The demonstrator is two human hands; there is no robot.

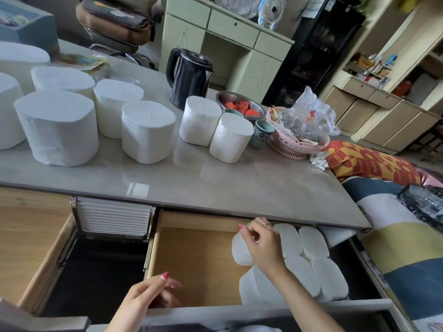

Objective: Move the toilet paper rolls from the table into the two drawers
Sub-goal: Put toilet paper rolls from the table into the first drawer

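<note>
Right hand (262, 245) reached into right drawer (196, 264), fingers curled on roll (241, 249) at drawer's right side, beside four packed rolls (311, 257). Left hand (148, 295) hovered over drawer's near edge, fingers loosely curled, holding nothing. Left drawer (31, 236) open. Table (215, 178) held upright rolls: big group at left (57, 128), pair (215, 128) near kettle (189, 77) and cup (261, 133).

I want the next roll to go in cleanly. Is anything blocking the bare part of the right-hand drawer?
Nothing visible blocks it. The right drawer is open with bare wood on its left; rolls already inside fill only its right. The right hand rests on one of them; the left hand hovers at the front edge.
</note>
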